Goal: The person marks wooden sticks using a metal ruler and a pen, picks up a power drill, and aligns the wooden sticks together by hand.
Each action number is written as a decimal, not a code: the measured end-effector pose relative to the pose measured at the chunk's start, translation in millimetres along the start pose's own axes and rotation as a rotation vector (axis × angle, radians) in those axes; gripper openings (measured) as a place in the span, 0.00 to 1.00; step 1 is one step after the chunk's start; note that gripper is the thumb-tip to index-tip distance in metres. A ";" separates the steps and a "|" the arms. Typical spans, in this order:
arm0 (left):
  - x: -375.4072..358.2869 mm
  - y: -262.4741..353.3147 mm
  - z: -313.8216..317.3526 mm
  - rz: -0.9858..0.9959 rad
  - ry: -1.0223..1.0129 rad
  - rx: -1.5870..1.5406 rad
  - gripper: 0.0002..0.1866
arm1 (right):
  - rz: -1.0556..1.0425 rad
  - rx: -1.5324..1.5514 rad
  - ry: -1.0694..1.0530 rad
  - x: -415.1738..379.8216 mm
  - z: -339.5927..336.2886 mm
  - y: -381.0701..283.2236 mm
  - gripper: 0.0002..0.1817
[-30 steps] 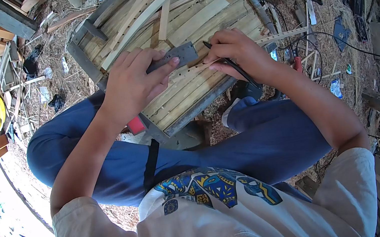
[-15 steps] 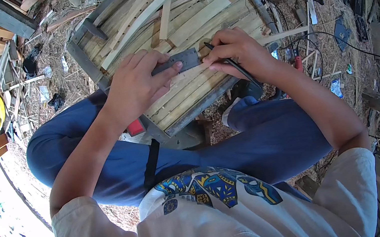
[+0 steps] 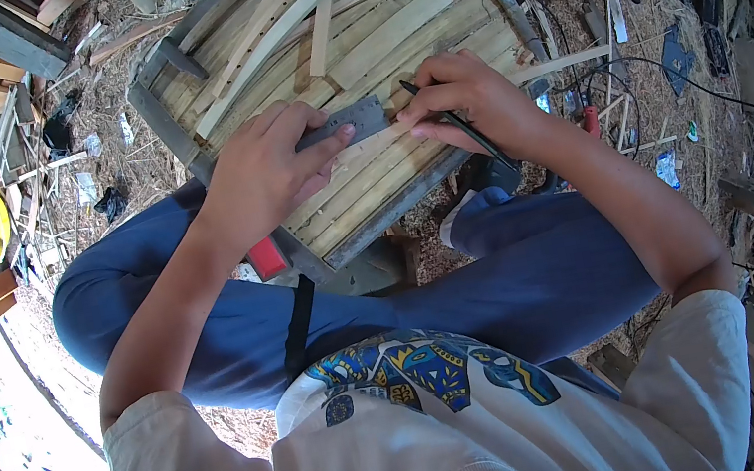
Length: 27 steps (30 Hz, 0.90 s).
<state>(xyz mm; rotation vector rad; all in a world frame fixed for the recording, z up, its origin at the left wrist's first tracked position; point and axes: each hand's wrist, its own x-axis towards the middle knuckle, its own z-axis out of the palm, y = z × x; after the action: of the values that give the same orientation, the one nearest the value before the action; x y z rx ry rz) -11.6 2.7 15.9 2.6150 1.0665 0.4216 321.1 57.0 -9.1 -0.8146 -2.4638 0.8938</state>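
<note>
My left hand [image 3: 268, 159] is closed on a flat grey metal ruler [image 3: 366, 117], thumb on top. The ruler lies along a pale wooden strip [image 3: 369, 148] over the slatted wooden bench [image 3: 366, 202]. My right hand [image 3: 480, 106] pinches a dark pencil [image 3: 481, 138], its fingertips right at the ruler's right end. The pencil slants, one end pointing up-left past the index finger and the other down towards the wrist. The lower part of the wooden strip is partly hidden by my left hand.
Several curved and straight wood strips [image 3: 320, 36] lie on the bench's far side. A pale strip end [image 3: 561, 64] juts past its right edge. A red object [image 3: 267, 257] sits by the near left corner. A black cable [image 3: 674, 87] crosses the shavings-covered ground.
Both hands have shifted very slightly left, with the ruler and pencil. My right hand has also risen a little in view. Both grips stay the same.
</note>
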 end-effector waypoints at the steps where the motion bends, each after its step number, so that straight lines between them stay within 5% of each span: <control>1: 0.1 -0.3 -0.6 0.000 -0.003 -0.002 0.30 | 0.001 0.001 -0.002 0.2 -0.4 -0.2 0.11; 27: 2.6 -4.2 0.2 0.066 0.020 0.011 0.27 | -0.014 -0.001 0.001 0.1 1.3 2.8 0.12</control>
<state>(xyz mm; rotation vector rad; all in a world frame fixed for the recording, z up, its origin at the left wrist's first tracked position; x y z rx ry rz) -12.4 7.4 14.6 2.6674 0.9936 0.4591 321.4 58.2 -11.8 -0.7967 -2.4663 0.8877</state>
